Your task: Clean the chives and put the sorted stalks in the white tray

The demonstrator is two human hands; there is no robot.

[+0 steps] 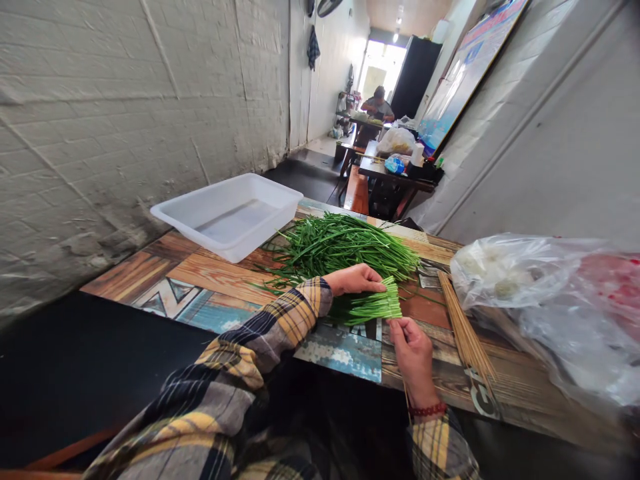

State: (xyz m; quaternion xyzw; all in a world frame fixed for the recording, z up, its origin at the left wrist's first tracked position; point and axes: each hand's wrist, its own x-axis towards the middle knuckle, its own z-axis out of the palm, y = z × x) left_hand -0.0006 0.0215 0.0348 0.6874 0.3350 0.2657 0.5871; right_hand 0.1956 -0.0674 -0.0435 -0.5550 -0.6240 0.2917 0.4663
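Observation:
My left hand (356, 279) is closed on the far edge of a flat, lined-up row of garlic chives (373, 305), their cut stem ends pointing right. At the near corner of that row, my right hand (414, 347) pinches with thumb and fingers. A thin stick, apparently a bamboo skewer, runs down below the right palm; most of it is hidden. Just beyond my hands lies a loose pile of garlic chives (345, 243). A bundle of bamboo skewers (463, 327) rests on the table to the right of my right hand.
A white plastic tub (225, 243) stands at the table's far left. Clear plastic bags (530, 280) with pale and red contents cover the right side of the patterned wooden table (345, 350). Farther back, a person (379, 105) sits beyond a cluttered table (375, 167). Walls flank both sides.

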